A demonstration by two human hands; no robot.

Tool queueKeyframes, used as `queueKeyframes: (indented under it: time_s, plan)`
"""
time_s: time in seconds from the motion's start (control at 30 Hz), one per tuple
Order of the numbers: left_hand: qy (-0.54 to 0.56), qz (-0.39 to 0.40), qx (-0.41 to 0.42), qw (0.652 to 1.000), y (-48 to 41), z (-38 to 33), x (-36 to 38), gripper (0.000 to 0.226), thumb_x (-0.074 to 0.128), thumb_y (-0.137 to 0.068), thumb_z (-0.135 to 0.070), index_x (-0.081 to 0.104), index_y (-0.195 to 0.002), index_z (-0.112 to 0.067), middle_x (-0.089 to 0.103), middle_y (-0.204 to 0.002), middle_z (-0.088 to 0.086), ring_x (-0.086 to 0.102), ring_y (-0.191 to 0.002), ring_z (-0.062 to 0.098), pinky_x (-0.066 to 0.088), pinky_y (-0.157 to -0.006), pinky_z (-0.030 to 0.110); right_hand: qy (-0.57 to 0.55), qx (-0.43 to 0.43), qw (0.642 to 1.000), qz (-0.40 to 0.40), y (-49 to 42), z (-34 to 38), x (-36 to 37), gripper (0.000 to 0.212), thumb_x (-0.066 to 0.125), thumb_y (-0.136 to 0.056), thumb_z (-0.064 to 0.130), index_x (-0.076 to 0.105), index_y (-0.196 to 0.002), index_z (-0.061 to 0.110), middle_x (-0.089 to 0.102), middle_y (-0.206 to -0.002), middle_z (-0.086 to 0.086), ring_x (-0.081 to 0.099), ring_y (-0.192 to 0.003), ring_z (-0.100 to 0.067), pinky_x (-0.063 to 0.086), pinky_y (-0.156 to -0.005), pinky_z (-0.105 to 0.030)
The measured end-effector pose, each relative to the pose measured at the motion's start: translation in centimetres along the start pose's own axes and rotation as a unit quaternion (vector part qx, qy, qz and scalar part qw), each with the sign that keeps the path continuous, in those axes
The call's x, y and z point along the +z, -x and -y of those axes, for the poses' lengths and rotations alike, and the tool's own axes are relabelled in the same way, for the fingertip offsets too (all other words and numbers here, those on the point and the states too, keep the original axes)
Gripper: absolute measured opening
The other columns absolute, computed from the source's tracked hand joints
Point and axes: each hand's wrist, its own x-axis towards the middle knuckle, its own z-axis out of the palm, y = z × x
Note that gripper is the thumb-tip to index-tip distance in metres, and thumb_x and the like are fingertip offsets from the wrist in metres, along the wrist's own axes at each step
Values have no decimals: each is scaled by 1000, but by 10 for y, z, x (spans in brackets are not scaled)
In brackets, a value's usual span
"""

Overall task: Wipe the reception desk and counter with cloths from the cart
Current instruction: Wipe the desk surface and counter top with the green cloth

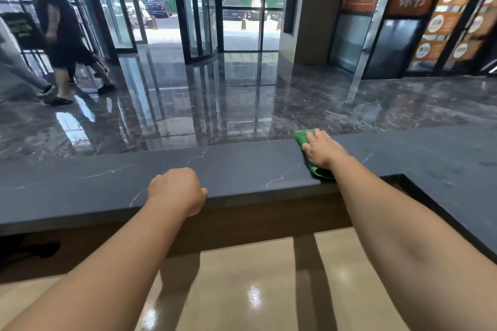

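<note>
The right hand [321, 149] lies flat with fingers spread, pressing the one green cloth [302, 136] onto the dark counter [242, 166] by its far edge. The left hand [176, 191] is curled in a fist, holding nothing, at the counter's near edge. One pale desk [242, 277] lies below.

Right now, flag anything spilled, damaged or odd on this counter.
Nothing stands out. The counter shows only pale veining, no spill or chip. The right hand presses the green cloth flat; the left hand rests curled.
</note>
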Motion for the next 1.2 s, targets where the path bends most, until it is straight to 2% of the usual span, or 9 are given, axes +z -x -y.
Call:
queueKeyframes:
  time_s: [0.1, 0.23, 0.4, 0.53, 0.63, 0.77, 0.87, 1.07, 1.2]
  plan:
    - [3, -3, 4, 1000, 0, 1, 3, 40, 47, -98, -43, 44, -69, -16, 54, -82, 5, 52, -82, 26, 46, -89, 38, -1, 36, 999, 1, 0, -8, 2, 58, 19, -104, 31, 9, -155, 5, 0, -162, -16, 0, -150, -28, 9, -122, -42]
    - [5, -7, 13, 1000, -1, 2, 5, 32, 46, -98, -43, 52, -84, -14, 64, -102, 10, 58, -99, 29, 43, -98, 40, -33, 50, 998, -11, 20, 21, -2, 58, 23, -104, 32, 10, -155, 7, 1, -163, -13, 1, -150, -27, 9, -121, -41]
    - [4, -18, 18, 1000, -4, 6, 11, 33, 45, -98, -45, 59, -96, -15, 65, -106, 9, 59, -99, 28, 43, -99, 40, -45, -26, 998, -20, 38, 82, 7, 56, 27, -102, 33, 23, -151, 8, 15, -160, -14, 13, -148, -28, 18, -118, -44]
    - [2, -27, 16, 999, -9, 9, 15, 39, 45, -96, -49, 64, -107, -16, 65, -107, 8, 59, -100, 27, 44, -96, 39, -48, -118, 992, -10, 60, 151, 14, 58, 26, -103, 35, 16, -154, 10, 6, -163, -11, 5, -150, -26, 12, -121, -43]
    - [-1, -25, 10, 1000, -13, 8, 15, 41, 47, -94, -51, 63, -110, -17, 64, -110, 8, 59, -102, 28, 46, -90, 38, -44, -170, 985, -2, 71, 171, 17, 57, 24, -104, 33, 13, -155, 10, 4, -163, -11, 3, -150, -25, 11, -121, -43]
    - [7, -9, 0, 1000, -16, 6, 13, 33, 51, -93, -49, 58, -93, -16, 61, -101, 7, 58, -97, 29, 49, -81, 35, -40, -194, 980, 6, 73, 140, 13, 55, 21, -106, 32, 12, -156, 12, 4, -164, -6, 3, -151, -21, 9, -122, -38]
    - [17, -7, -1, 1000, -17, 7, 13, 32, 53, -92, -49, 55, -88, -17, 57, -94, 5, 56, -94, 29, 48, -80, 34, -37, -163, 986, -7, 77, 96, 6, 54, 20, -106, 31, 12, -156, 12, 4, -164, -6, 4, -151, -20, 8, -120, -33]
    - [10, -13, 8, 1000, -20, 11, 16, 38, 52, -91, -52, 62, -101, -16, 58, -96, 4, 54, -89, 26, 47, -76, 34, -56, -33, 997, -32, 78, -8, 1, 53, 20, -106, 32, 13, -156, 16, 4, -164, -3, 5, -150, -16, 8, -120, -33]
    - [15, -14, 26, 999, -15, 17, 14, 43, 48, -95, -49, 65, -117, -17, 64, -111, 5, 57, -99, 27, 46, -77, 32, -67, 16, 997, -38, 83, -22, 3, 53, 20, -106, 31, 14, -156, 15, 6, -164, -2, 6, -150, -17, 11, -120, -35]
